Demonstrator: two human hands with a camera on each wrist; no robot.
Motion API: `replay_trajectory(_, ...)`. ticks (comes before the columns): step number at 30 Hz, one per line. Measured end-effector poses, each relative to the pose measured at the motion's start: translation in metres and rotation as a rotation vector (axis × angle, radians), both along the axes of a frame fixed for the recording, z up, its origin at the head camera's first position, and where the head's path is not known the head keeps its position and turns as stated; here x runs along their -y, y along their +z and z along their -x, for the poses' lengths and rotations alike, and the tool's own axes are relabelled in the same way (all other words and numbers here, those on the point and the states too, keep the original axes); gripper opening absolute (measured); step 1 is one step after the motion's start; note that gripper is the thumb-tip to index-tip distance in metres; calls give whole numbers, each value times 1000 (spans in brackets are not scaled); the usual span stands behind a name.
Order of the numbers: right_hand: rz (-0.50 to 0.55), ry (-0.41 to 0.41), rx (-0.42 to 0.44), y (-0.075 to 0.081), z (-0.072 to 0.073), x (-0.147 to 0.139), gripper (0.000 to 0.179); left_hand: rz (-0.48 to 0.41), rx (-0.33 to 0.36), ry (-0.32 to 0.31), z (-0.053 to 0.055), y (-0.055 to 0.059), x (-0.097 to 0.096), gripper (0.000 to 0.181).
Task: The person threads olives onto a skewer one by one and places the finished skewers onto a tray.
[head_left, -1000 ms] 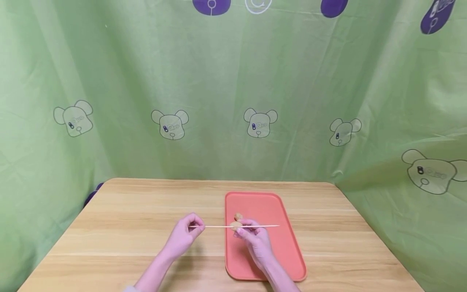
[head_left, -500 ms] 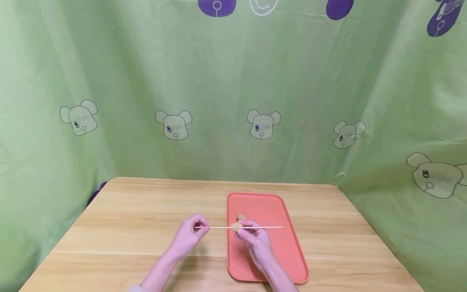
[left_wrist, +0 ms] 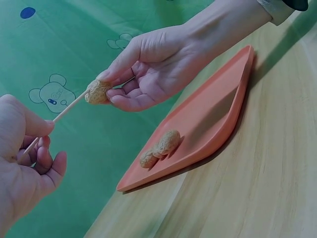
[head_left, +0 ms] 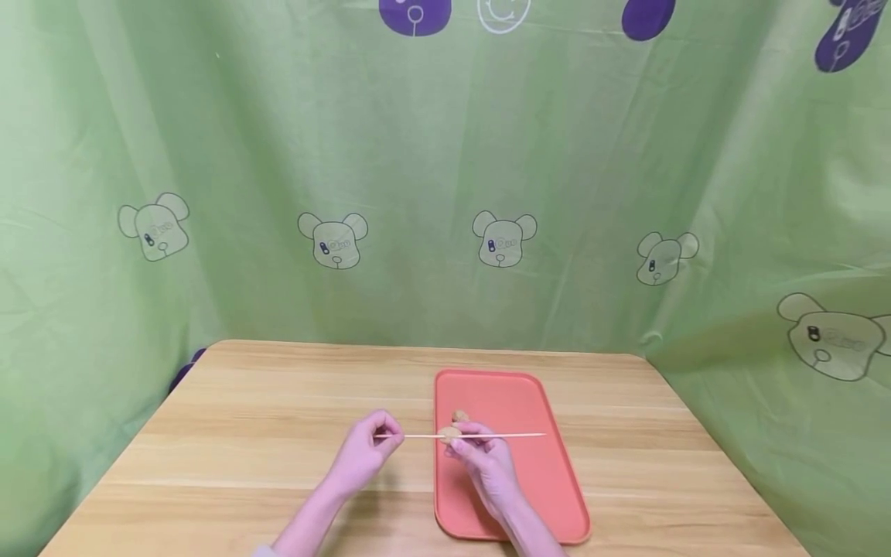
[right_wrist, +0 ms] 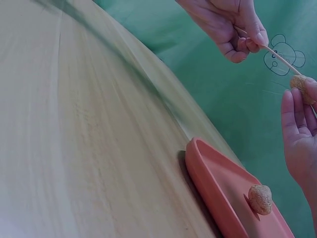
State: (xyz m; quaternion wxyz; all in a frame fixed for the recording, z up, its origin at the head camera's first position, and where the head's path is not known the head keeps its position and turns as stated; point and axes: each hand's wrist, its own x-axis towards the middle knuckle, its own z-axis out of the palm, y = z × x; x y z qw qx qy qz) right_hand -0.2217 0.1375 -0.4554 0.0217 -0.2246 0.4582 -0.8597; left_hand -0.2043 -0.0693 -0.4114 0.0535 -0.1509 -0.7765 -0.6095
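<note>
My left hand [head_left: 369,452] pinches a thin wooden skewer [head_left: 421,436] near its left end, thumb against fingers. The skewer lies roughly level and runs through a wrinkled golden-brown meatball [head_left: 448,435]. My right hand [head_left: 493,468] grips that meatball between thumb and fingers above the tray. To the right, past this hand, the pointed end of the skewer sticks out. In the left wrist view, more brown meatballs [left_wrist: 169,142] rest close together on the pink tray [left_wrist: 213,126]; the right hand partly hides them in the head view.
The tray lies right of centre on a light wooden table [head_left: 278,402]. Green curtains [head_left: 411,139] with printed bear heads hang behind the table and along both sides.
The meatball has slid a little leftwards along the skewer, closer to my left hand. More of the skewer's pointed end shows on the right. The head view has shifted slightly.
</note>
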Motion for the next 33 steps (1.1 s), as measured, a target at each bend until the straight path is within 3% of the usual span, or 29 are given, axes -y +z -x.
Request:
replay_trajectory(5, -1, -6, 18, 0, -1, 2, 28, -21, -11, -10, -8, 10, -1, 6)
replay_trajectory(19, -45, -25, 65, -3, -3, 8, 24, 7, 6, -19, -16, 17, -1, 4)
replay_trajectory(22, -62, -39, 91, -3, -3, 9, 23, 16, 5, -16, -14, 13, -1, 4)
replay_trajectory(29, -69, -32, 118, -4, -3, 9, 22, 1, 32, -6, 5, -18, 1, 13)
replay_trajectory(33, -65, -11, 106, -4, -2, 8, 24, 15, 15, -12, 6, -20, 3, 12)
